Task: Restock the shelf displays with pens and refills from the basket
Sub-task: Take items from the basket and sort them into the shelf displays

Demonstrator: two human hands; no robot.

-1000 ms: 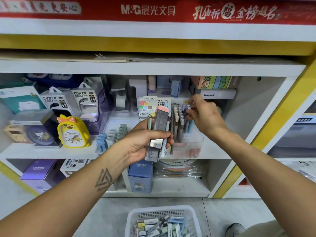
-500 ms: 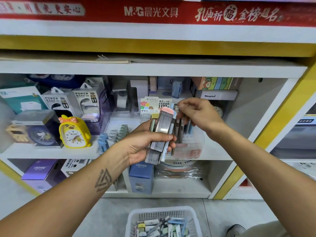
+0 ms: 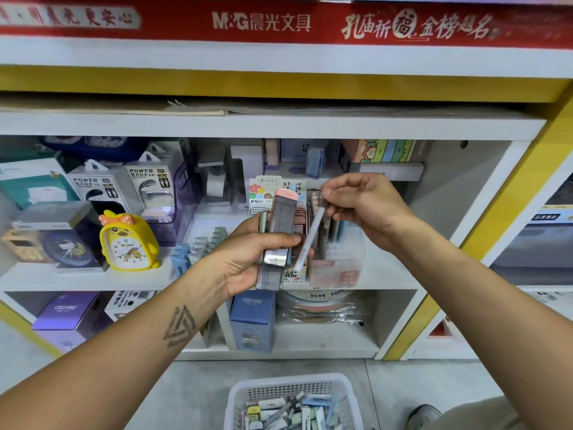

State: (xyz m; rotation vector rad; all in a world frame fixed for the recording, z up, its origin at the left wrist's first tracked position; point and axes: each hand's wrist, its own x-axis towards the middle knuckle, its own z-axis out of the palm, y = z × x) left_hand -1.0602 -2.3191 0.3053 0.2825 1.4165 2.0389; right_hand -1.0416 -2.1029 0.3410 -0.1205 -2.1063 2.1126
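White shop shelving [image 3: 279, 124] under a red M&G banner [image 3: 260, 21] fills the whole view, and both hands are up in front of the middle shelf. Left hand [image 3: 248, 259] is wrapped around a bundle of refill cases [image 3: 279, 240], thumb across the front and fingers behind, so they stand nearly upright with a pink-capped one at the front. Right hand [image 3: 362, 206] is just up and to the right of that, pinching the top end of one slim pale refill tube [image 3: 310, 237] between thumb and fingertips; the tube slants down-left and its lower end sits right by the bundle, can't tell if it actually touches. Directly behind both hands is the clear display box [image 3: 338, 268] on the shelf with pens [image 3: 325, 225] standing in it, plus a printed 0.7 HB header card [image 3: 273, 189] poking up behind the left hand's bundle. Further left of the left hand there's a yellow duck alarm clock [image 3: 128, 243], and beyond it two power bank boxes [image 3: 124, 187]. Below the hands, on the lower shelf, a blue CRUHRE box [image 3: 252, 321] stands upright. Way down near my feet, under both forearms, the white basket [image 3: 242, 395] sits on the grey floor with a jumble of more refill packs [image 3: 288, 411] inside.
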